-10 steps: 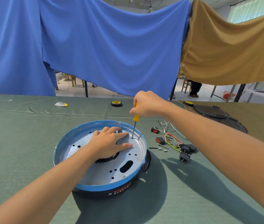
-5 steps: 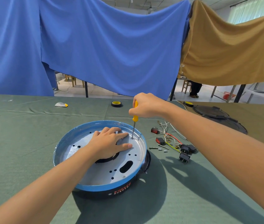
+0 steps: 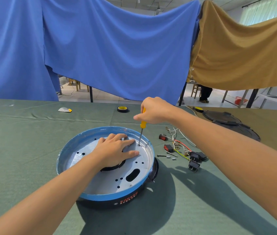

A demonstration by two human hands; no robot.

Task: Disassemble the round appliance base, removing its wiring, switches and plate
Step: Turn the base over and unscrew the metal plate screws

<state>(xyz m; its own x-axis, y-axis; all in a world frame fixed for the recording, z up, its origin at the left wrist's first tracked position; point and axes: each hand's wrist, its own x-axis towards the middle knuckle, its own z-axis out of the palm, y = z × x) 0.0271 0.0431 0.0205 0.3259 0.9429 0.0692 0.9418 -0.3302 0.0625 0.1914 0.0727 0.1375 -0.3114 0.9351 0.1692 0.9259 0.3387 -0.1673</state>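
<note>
Now the round black appliance base with a blue rim (image 3: 110,195) is sitting near the middle of the green-clothed worktop (image 3: 24,141). The left hand (image 3: 112,151) is lying flat on the perforated silver metal plate (image 3: 103,182) inside it, fingers straight and spread, pressing down and covering most of the dark central opening. The right hand (image 3: 153,110) is gripping the yellow-handled screwdriver (image 3: 142,123) nearly upright, fingers curled round the handle. Its tip is touching the plate by the far rim, just beyond the left fingertips. Toward the right edge, a loose bundle of coloured wiring (image 3: 179,145), two red rocker switches (image 3: 168,148) and black rocker switches (image 3: 194,164) are lying apart from the base. A black-and-yellow tape roll (image 3: 122,109) is resting near the far edge.
</note>
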